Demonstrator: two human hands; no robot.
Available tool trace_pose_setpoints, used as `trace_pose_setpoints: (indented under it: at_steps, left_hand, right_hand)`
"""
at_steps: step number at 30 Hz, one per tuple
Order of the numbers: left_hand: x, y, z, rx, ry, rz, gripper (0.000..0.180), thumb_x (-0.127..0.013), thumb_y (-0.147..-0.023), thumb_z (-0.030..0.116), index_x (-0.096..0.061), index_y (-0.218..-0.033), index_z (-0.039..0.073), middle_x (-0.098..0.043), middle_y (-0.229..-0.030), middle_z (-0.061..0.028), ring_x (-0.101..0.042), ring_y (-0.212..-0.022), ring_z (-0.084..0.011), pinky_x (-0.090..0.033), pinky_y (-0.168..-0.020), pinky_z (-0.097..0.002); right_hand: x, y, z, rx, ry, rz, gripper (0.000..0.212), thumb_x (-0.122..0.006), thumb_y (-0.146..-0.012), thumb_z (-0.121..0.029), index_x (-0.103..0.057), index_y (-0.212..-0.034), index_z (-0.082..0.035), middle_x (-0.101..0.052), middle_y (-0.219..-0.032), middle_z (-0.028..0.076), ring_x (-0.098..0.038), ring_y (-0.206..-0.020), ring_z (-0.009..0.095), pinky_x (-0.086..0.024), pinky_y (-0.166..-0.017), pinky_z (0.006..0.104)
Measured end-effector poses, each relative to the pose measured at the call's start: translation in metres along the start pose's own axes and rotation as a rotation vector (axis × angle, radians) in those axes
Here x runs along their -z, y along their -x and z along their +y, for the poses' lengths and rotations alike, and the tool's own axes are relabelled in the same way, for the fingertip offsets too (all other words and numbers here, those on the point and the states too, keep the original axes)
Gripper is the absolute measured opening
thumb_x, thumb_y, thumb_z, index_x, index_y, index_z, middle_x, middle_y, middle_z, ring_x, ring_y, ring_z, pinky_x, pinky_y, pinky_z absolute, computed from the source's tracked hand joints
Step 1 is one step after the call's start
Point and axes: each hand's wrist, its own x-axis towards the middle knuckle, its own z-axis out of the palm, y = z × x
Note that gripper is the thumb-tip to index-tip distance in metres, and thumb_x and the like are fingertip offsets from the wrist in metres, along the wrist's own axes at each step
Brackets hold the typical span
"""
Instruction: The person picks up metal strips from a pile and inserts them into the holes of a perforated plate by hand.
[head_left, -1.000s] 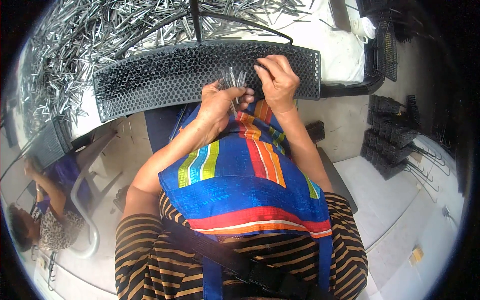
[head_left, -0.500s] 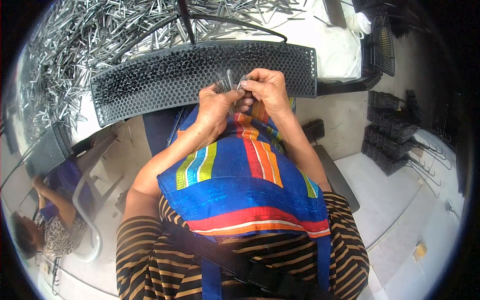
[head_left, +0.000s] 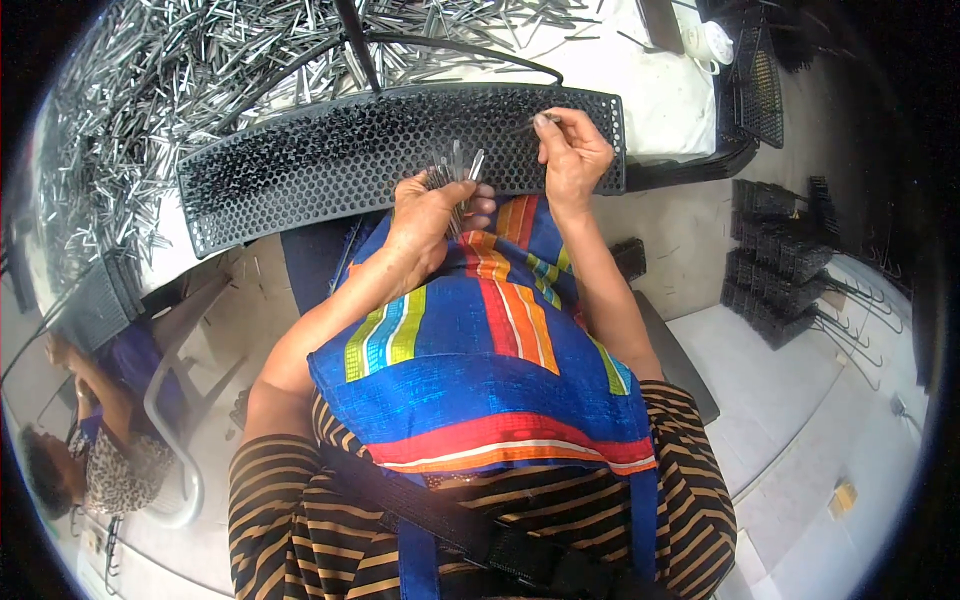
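Took panel (head_left: 330, 205) as reference: black, perforated, curved in this view. Noted dark pieces (head_left: 265, 150) standing thickly over its left and far part; open holes showing along its near edge and at its right end.

Found left hand (head_left: 425, 215) at the near edge of panel, just right of its middle. Read as clamped on a loose bundle of strips (head_left: 476, 165), with thumb laid across. Recorded these as thin, grey, slightly fanned, upper ends showing against panel. Cannot tell whether touching it.

Found right hand (head_left: 577, 165) over panel, close to its right end. Read thumb and forefinger as brought together, clamped on a dark sliver (head_left: 552, 118); too small to tell its kind. Cannot tell contact with panel. Observed left hand and right hand apart, with part of panel visible between.

Logged beyond panel and around its left end: wide, tangled heap (head_left: 150, 150) of grey and black strips on a white table (head_left: 675, 105). Rising beyond the far edge: black rod (head_left: 358, 45); beside it, a bent bar (head_left: 490, 46). Sighted past the right end: white cup (head_left: 710, 45), then mesh piece (head_left: 765, 95).

Listed right of panel, lower: dark racks (head_left: 775, 270), stacked, with hooked wires (head_left: 850, 325). Below panel: blue apron (head_left: 480, 390) with bright bands. Left of panel, lower: co-worker (head_left: 115, 460) in a spotted top, arms raised near a second board (head_left: 95, 305).
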Motion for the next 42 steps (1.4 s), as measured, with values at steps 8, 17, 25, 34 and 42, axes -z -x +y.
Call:
trace_pose_setpoints:
  at_steps: [8,17,25,34,42]
  left_hand:
    - [0.003,-0.003,-0.001,-0.015,-0.035,0.006,0.009,-0.057,-0.082,-0.004,-0.059,-0.091,-0.001,-0.068,-0.079,-0.0148,-0.066,-0.063,-0.0198,-0.054,-0.052,-0.0278]
    - [0.005,-0.005,-0.002,0.009,0.034,0.006,0.012,-0.057,-0.081,-0.006,-0.057,-0.092,-0.002,-0.067,-0.079,-0.0153,-0.065,-0.063,-0.0207,-0.053,-0.051,-0.0284]
    - [0.007,-0.004,-0.001,0.01,0.04,-0.009,0.013,-0.057,-0.081,-0.006,-0.057,-0.093,-0.002,-0.067,-0.079,-0.0149,-0.065,-0.063,-0.0204,-0.053,-0.052,-0.0282]
    - [0.038,0.014,-0.016,0.182,-0.054,-0.18,0.02,-0.058,-0.08,-0.009,-0.061,-0.099,-0.004,-0.067,-0.082,-0.0152,-0.066,-0.065,-0.0196,-0.057,-0.059,-0.0291]
    - [0.038,0.021,-0.003,0.026,0.02,-0.012,0.014,-0.058,-0.081,-0.007,-0.061,-0.094,-0.003,-0.068,-0.081,-0.0134,-0.065,-0.066,-0.0179,-0.053,-0.054,-0.0265]
  right_hand:
    - [-0.003,-0.009,0.007,0.355,0.395,-0.088,0.005,-0.07,-0.077,0.003,-0.066,-0.08,0.002,-0.06,-0.072,0.0,-0.047,-0.058,0.003,-0.038,-0.051,0.0203]
    - [-0.004,-0.007,0.005,0.374,0.612,-0.163,0.011,-0.071,-0.074,0.003,-0.068,-0.084,0.003,-0.061,-0.071,0.004,-0.05,-0.055,0.007,-0.04,-0.049,0.0225]
    - [0.001,-0.012,0.014,0.442,0.595,-0.126,0.014,-0.071,-0.074,0.002,-0.068,-0.087,0.001,-0.062,-0.072,0.007,-0.054,-0.057,0.009,-0.042,-0.051,0.023]
    - [0.004,0.011,0.005,0.603,1.012,-0.122,0.022,-0.074,-0.072,-0.017,-0.068,-0.089,-0.005,-0.063,-0.097,0.009,-0.059,-0.088,0.027,-0.046,-0.075,0.0372]
    - [0.004,-0.016,0.014,0.714,1.009,-0.206,0.02,-0.073,-0.069,-0.016,-0.068,-0.086,-0.007,-0.063,-0.095,0.005,-0.058,-0.087,0.026,-0.046,-0.076,0.0377]
